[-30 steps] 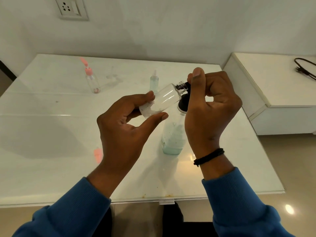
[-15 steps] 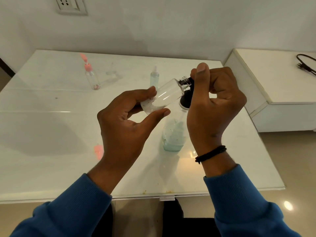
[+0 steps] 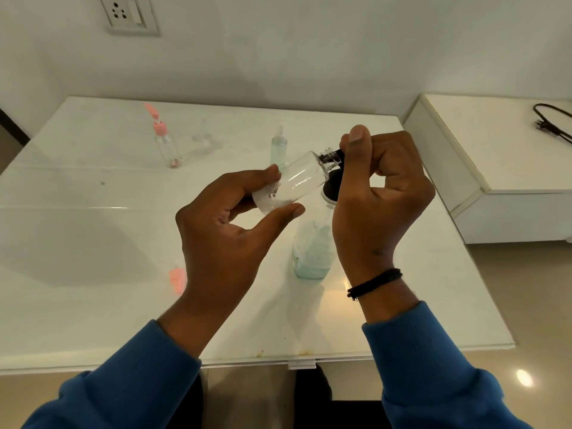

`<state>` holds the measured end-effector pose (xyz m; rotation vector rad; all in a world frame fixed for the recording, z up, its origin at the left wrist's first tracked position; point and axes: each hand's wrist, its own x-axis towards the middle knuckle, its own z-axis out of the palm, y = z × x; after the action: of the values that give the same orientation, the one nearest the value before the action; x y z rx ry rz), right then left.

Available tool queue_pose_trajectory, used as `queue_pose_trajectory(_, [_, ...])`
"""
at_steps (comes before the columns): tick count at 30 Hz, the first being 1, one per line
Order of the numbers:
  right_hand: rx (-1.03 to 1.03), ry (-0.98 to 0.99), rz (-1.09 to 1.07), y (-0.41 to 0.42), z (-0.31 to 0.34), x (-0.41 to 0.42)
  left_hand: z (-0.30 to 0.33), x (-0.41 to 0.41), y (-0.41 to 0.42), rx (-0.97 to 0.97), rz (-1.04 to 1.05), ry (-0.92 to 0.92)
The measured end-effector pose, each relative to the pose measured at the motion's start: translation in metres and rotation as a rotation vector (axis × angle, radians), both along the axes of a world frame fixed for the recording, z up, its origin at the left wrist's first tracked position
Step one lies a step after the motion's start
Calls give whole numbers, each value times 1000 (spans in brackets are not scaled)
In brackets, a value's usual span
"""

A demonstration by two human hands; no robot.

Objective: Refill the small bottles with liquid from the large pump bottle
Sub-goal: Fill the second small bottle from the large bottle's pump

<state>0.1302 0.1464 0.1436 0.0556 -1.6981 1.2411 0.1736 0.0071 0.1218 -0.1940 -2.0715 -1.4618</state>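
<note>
My left hand [image 3: 229,230] holds a small clear bottle [image 3: 294,181] by its base, tilted with its threaded neck up and to the right. The neck meets the black pump head [image 3: 332,184] of the large pump bottle [image 3: 312,249], which stands on the table with pale green liquid low inside. My right hand [image 3: 377,193] grips the pump head, thumb raised over it; the spout is mostly hidden by the fingers. A little whitish liquid lies in the small bottle's base.
On the white glass table [image 3: 93,243] stand a small clear bottle with a pink flip cap [image 3: 165,144] and a small greenish bottle [image 3: 278,147] at the back. A pink cap [image 3: 177,278] lies near my left wrist. A white side unit [image 3: 501,150] with a black cable [image 3: 551,119] is right.
Both hands and the small bottle have stayed at the pump head with only a slight shift; my right thumb sits a little higher over the pump.
</note>
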Motion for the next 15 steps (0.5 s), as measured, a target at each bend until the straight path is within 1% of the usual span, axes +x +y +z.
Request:
queue_pose_trajectory(5, [22,3,-24,2,4,-2,1,1,1,15,-11,-4])
queue_pose_trajectory(15, [21,6,-8,2,4,0,0,0,0,-3,-8,16])
